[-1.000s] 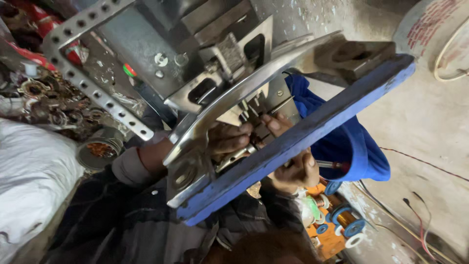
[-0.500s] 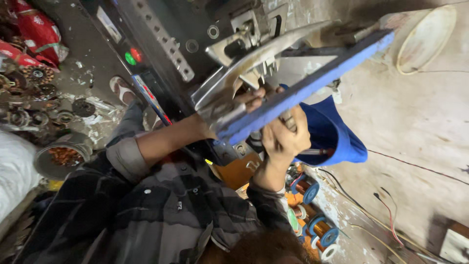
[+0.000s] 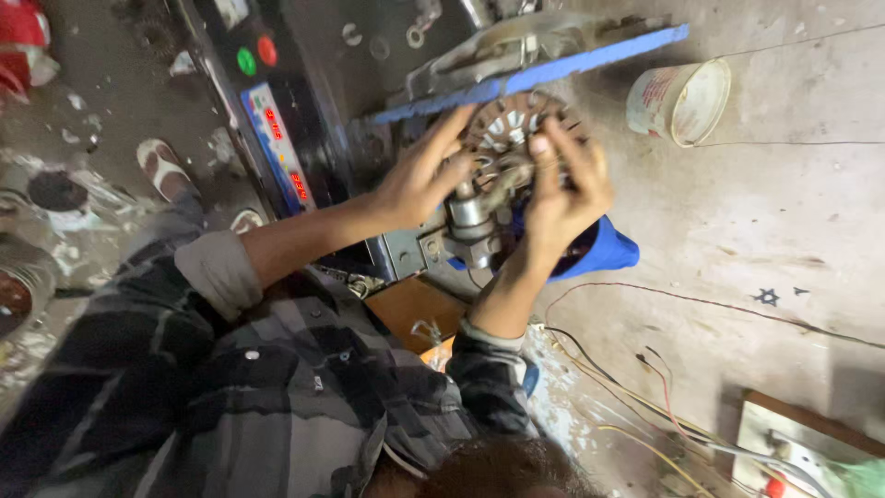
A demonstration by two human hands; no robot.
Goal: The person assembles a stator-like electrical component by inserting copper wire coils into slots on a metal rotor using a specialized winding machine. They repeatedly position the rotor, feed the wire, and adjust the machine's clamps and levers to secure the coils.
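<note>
Both hands are up on a round grey metal motor stator w/ copper-brown slotted laminations, which sits on the front of a dark metal winding machine, just under a long blue-painted flat metal bar that runs diagonally across the top of the machine. Left hand is on the stator's left edge, fingers spread and stretched up toward the bar, palm against the rim. Right hand is on the stator's right side, fingers curled over its face and rim, thumb side toward the centre; so the stator lies between the two hands, gripped from both sides. Directly below the stator, between the wrists, a short shiny steel cylindrical shaft hub sticks out toward the person. Behind the right wrist a bright blue plastic tub shows, partly hidden. On the machine's left face a slanted black control panel carries a green round button and a red one, plus a blue display strip w/ red digits. The sleeves are rolled, grey-black checked flannel. On the concrete floor, near the far right end of the bar, a white plastic bucket lies tipped on its side, mouth toward the camera. Thin loose wires trail over the floor toward the lower right corner, where a wooden board w/ a switch fitting lies. At the left a sandal rests on the dirty floor.
</note>
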